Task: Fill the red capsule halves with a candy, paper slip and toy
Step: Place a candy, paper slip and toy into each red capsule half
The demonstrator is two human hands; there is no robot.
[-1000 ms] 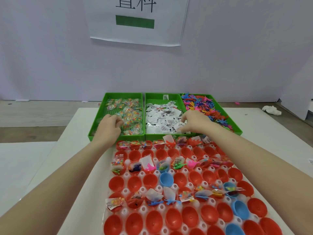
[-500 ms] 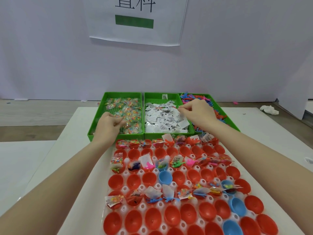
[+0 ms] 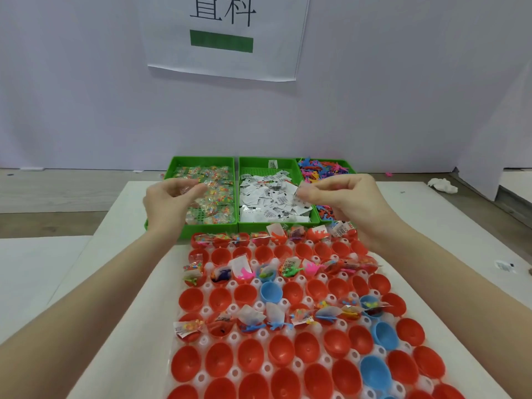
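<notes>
The red capsule halves (image 3: 249,356) are smooth, glossy plastic, seated in a translucent white plastic holder (image 3: 234,337). The green trays (image 3: 201,162) are matt plastic (perforated floors). Candy packets (image 3: 214,194) are shiny clear film; the paper slips (image 3: 273,200) matt white. The tabletop (image 3: 121,226) looks matt white.

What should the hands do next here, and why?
Probably carry both items back to an empty red half in the second row and drop them in. The left hand pinches a candy packet over the candy bin, and the right hand pinches a paper slip over the slip bin. Both are lifted above the bins, and that row is bare.
</notes>
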